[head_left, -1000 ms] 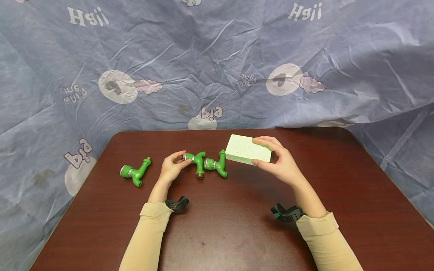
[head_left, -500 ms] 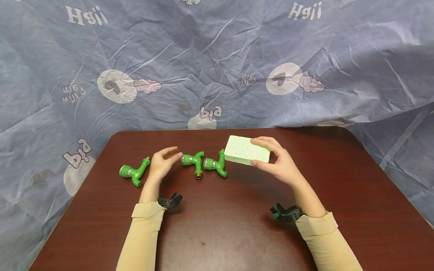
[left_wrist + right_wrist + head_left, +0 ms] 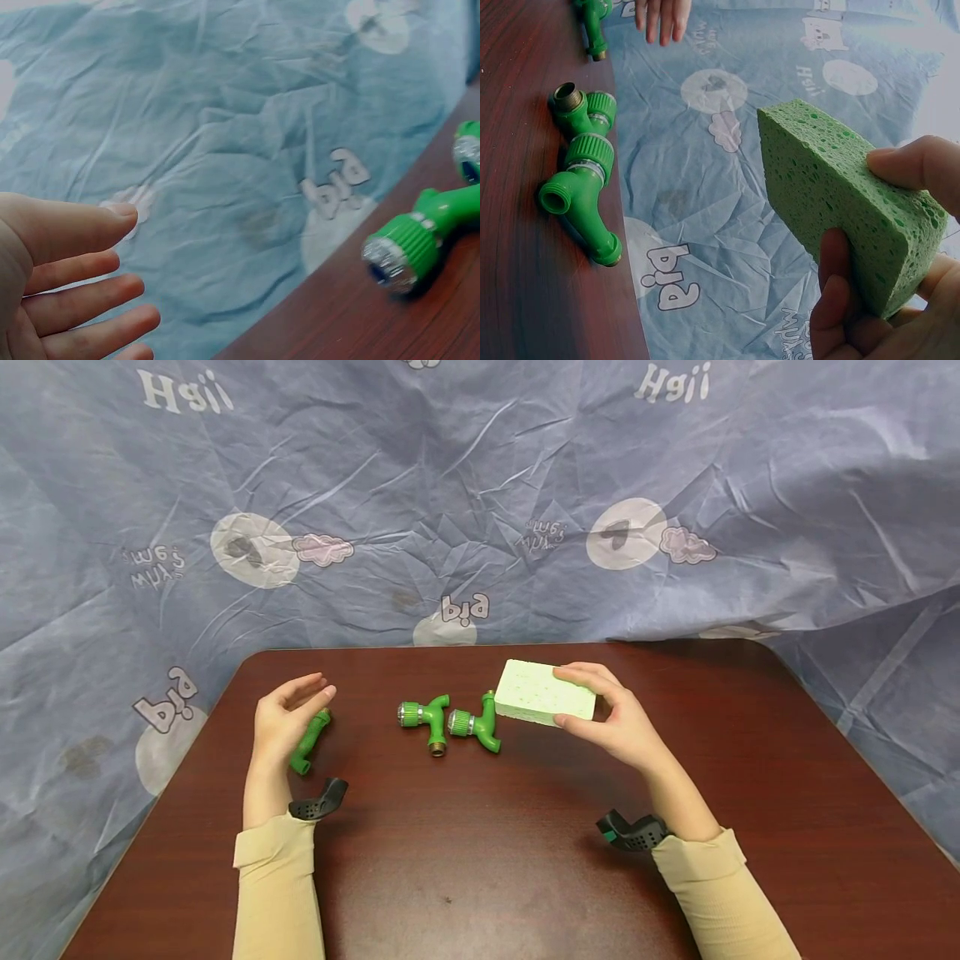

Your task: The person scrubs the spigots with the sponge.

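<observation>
The right hand (image 3: 618,722) pinches one end of the green sponge (image 3: 543,693) between thumb and fingers, holding it raised just beside the two green tap fittings (image 3: 450,725) at mid-table; with so shallow a grip the soft block could sag or twist free and knock them. The left hand (image 3: 281,722) hovers with fingers spread and empty over a third fitting (image 3: 309,739) near the table's (image 3: 525,860) left edge, where a careless brush might roll it off

We counted three green taps on the table (image 3: 525,860): one (image 3: 309,739) at the left, two more (image 3: 426,718) (image 3: 476,727) side by side in the middle. We saw one sponge (image 3: 542,692), two hands (image 3: 281,720) (image 3: 611,722), and two black wrist mounts (image 3: 318,802) (image 3: 632,832).
</observation>
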`<state>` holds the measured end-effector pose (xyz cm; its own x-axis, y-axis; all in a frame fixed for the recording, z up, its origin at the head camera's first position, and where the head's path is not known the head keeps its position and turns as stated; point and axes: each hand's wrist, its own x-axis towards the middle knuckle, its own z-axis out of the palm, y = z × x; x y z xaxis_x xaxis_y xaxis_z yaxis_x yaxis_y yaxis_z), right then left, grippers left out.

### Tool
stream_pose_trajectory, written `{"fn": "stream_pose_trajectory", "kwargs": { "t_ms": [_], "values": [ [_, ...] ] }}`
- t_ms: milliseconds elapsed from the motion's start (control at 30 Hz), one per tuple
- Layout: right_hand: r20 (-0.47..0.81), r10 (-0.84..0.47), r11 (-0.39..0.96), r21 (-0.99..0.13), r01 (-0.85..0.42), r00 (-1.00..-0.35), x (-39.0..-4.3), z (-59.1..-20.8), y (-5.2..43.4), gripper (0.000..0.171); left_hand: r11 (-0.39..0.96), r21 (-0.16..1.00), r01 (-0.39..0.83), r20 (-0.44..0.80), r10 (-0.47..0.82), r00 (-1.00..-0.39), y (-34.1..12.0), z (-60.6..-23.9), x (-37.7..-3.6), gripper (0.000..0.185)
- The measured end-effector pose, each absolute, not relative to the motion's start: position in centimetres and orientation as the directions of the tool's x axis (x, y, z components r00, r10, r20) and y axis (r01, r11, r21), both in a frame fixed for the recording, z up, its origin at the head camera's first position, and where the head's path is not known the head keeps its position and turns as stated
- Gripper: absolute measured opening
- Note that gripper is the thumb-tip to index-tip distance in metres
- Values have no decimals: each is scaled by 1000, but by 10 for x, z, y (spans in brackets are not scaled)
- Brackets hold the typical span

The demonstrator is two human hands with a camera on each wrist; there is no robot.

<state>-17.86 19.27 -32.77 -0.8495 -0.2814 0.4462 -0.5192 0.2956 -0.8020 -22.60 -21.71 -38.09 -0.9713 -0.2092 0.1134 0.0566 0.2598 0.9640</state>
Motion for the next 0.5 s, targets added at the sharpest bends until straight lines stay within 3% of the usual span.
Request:
{"fn": "stream_pose_trajectory", "kwargs": {
  "t_ms": [200, 500],
  "values": [
    [448, -285, 308, -795, -523, -848, -178, -328, 193, 50, 136, 989, 61, 103, -326, -940, -236, -384, -222, 41],
    [469, -279, 307, -783, -541, -838, -197, -354, 204, 54, -17, 976, 217, 174, -537, -825, -252, -404, -223, 28]
  ]
}}
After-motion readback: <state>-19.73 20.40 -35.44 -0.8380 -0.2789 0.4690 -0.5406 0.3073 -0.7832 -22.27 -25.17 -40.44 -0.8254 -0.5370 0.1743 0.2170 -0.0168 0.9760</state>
